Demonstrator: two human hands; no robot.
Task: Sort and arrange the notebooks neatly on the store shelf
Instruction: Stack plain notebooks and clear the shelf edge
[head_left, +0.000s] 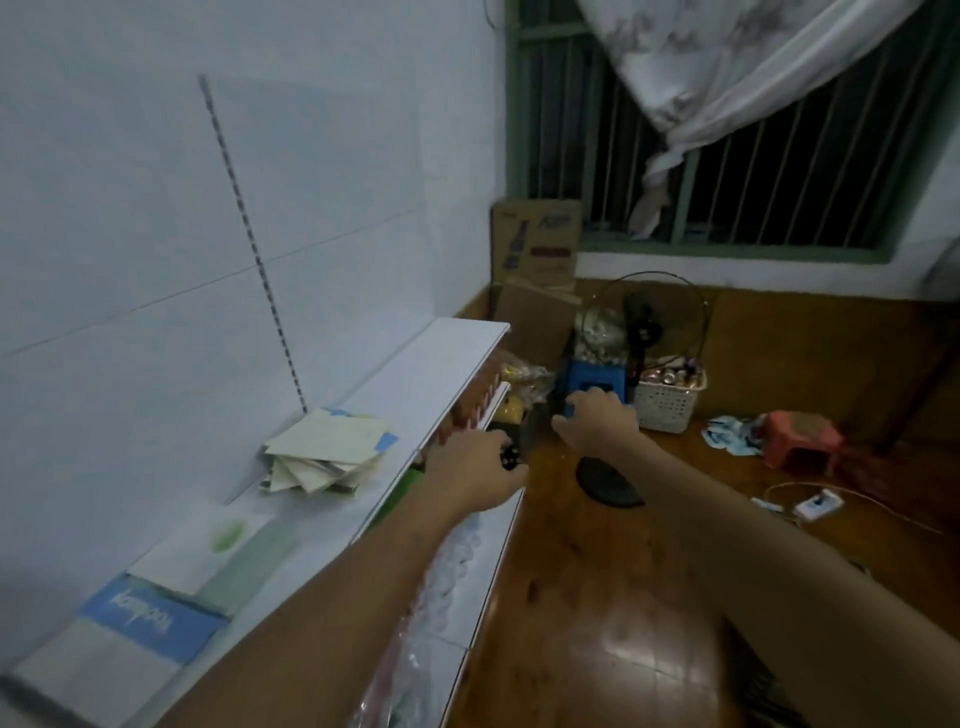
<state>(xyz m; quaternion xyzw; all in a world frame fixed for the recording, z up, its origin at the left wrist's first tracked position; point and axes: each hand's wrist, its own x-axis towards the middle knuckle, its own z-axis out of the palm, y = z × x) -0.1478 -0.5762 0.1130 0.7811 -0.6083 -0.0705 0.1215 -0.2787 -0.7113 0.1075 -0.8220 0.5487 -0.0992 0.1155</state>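
Shelf (447, 358) first: your top board carries a messy notebook pile (327, 457) mid-length and two flat notebooks (156, 608) at the near end. Your left hand (475, 475) and right hand (597, 421) hover past its edge, fingers loosely curled, holding nothing. Bring both back, square the fanned pile between your palms.

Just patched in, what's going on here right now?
A person is reaching both arms out past the white top shelf. The left hand is at the shelf's front edge with something small and dark at its fingers; the right hand hangs over the floor, holding nothing. A messy pile of notebooks sits untouched on the shelf, with flatter notebooks nearer the camera.
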